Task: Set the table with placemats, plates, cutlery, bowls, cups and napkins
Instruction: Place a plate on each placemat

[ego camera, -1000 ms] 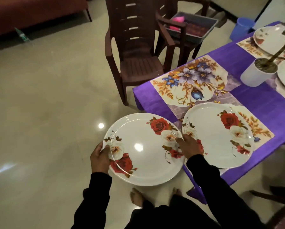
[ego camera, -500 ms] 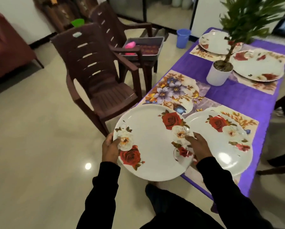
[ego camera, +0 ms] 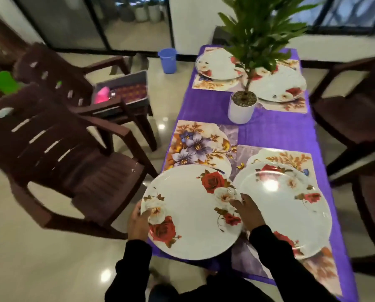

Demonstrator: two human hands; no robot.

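White round rose-print plate (ego camera: 192, 211) hangs over near table (ego camera: 275, 131) corner, short of bare floral placemat (ego camera: 200, 144). Your left hand (ego camera: 138, 223) and right hand (ego camera: 248, 211) pinch opposite rims. Looks stiff, glossy, slippery, likely breakable; keep rim grip, lower flat.

Glossy pale tile floor (ego camera: 40, 258), dark brown plastic chairs (ego camera: 73, 166), glass doors (ego camera: 116, 22).

No readable writing — no text, labels, brands, numbers or signs.

The white round rose-printed plates (ego camera: 193, 214), the floral rectangular placemats (ego camera: 198, 144) and the purple cloth-covered table (ego camera: 275, 131) carry only patterns — flowers and leaves, with no lettering visible on any of them.
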